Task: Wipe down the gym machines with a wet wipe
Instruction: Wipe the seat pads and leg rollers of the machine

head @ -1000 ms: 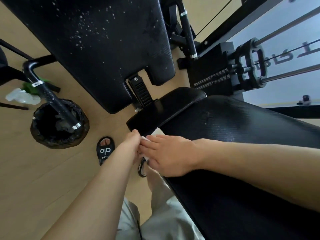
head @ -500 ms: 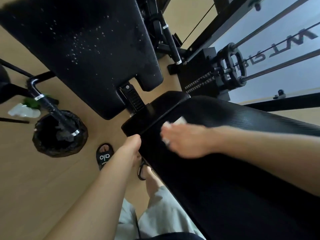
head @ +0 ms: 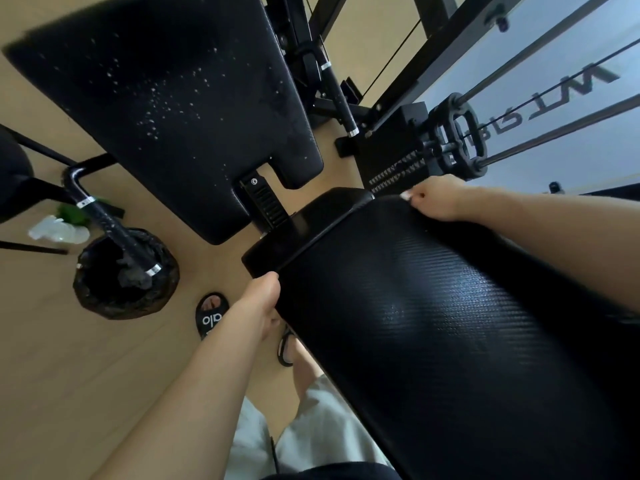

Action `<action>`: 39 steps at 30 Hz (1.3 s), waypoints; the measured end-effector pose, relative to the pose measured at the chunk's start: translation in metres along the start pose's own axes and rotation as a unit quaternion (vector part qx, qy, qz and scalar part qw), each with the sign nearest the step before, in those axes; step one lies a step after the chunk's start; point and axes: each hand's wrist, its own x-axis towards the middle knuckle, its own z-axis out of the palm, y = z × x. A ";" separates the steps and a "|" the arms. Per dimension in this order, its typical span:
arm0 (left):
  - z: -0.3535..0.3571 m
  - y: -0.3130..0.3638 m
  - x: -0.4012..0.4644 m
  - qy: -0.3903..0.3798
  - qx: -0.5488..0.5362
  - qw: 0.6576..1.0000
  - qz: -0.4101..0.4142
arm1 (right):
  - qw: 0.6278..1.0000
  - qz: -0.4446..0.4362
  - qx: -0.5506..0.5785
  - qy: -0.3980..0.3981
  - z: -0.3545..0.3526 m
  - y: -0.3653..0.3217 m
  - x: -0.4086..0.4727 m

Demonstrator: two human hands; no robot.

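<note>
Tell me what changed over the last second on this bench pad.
The right hand swept the wet wipe from the near corner beside the left hand across the bench pad to its far edge. The left hand stayed gripping the near corner; the pad did not move.

tan wood-look floor (head: 69,375), black-lined waste bin (head: 126,275), frosted panel with dark lettering (head: 568,109), soft daylight

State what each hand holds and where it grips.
The right hand pinches a white wet wipe, only its tip showing. The left hand grips the near edge of the black bench pad.
</note>
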 end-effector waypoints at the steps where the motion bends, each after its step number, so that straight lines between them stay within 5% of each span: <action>1: 0.000 0.001 -0.004 0.003 -0.003 1.000 0.000 | 1.000 0.024 0.006 0.009 -0.002 0.004 0.002; 6: -0.003 0.009 -0.018 -0.004 -0.001 1.000 0.015 | 0.993 0.109 0.014 0.047 -0.021 0.020 -0.003; 9: -0.006 0.013 -0.023 -0.003 0.016 1.000 0.026 | 0.995 0.020 -0.028 0.098 -0.018 -0.001 -0.014; 13: -0.007 0.014 -0.030 -0.011 0.028 0.999 0.035 | 0.978 -0.068 -0.175 0.086 0.004 -0.033 -0.071; 16: -0.005 0.017 -0.036 -0.010 0.037 0.998 0.041 | 0.973 -0.115 -0.185 0.075 0.018 -0.056 -0.122; 19: -0.008 0.022 -0.045 -0.002 0.045 0.998 0.049 | 0.954 -0.294 -0.045 -0.048 0.039 -0.114 -0.185; 22: -0.026 0.028 -0.051 0.033 0.041 0.998 0.035 | 0.891 -0.360 0.184 -0.207 0.040 -0.159 -0.215; 25: -0.048 0.032 -0.055 0.050 0.030 0.998 0.024 | 0.906 -0.309 0.273 -0.097 0.036 -0.158 -0.179; 30: -0.062 0.036 -0.067 0.009 0.029 0.997 0.071 | 0.919 -0.098 0.380 0.037 0.030 -0.123 -0.125; 34: -0.074 0.047 -0.087 -0.104 -0.048 0.988 0.099 | 0.816 -0.036 0.575 -0.045 0.030 -0.159 -0.121; 39: -0.112 0.061 -0.092 -0.101 -0.004 0.977 0.185 | 0.700 -0.094 0.684 -0.184 0.029 -0.225 -0.136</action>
